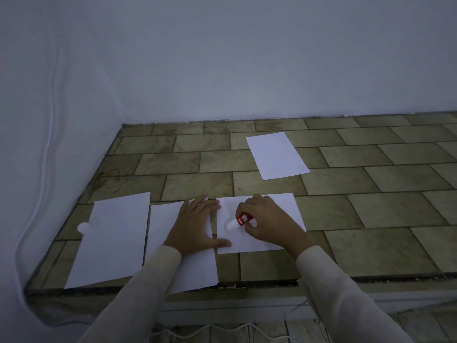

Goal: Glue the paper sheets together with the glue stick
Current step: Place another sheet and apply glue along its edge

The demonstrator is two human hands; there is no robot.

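Note:
My right hand (269,222) grips a red glue stick (243,219) and its white tip (230,226) touches a white paper sheet (284,204) lying on the tiled counter. My left hand (195,225) rests flat with fingers straight across the neighbouring sheet (170,216), its thumb on the edge of the sheet under the glue stick. A third sheet (116,241) lies at the far left. A fourth sheet (277,154) lies apart, further back.
A white cap (84,227) sits at the left edge of the leftmost sheet. The tiled counter (371,206) ends at a front edge (272,284) near me. White walls close the back and the left side. Cables hang below the counter.

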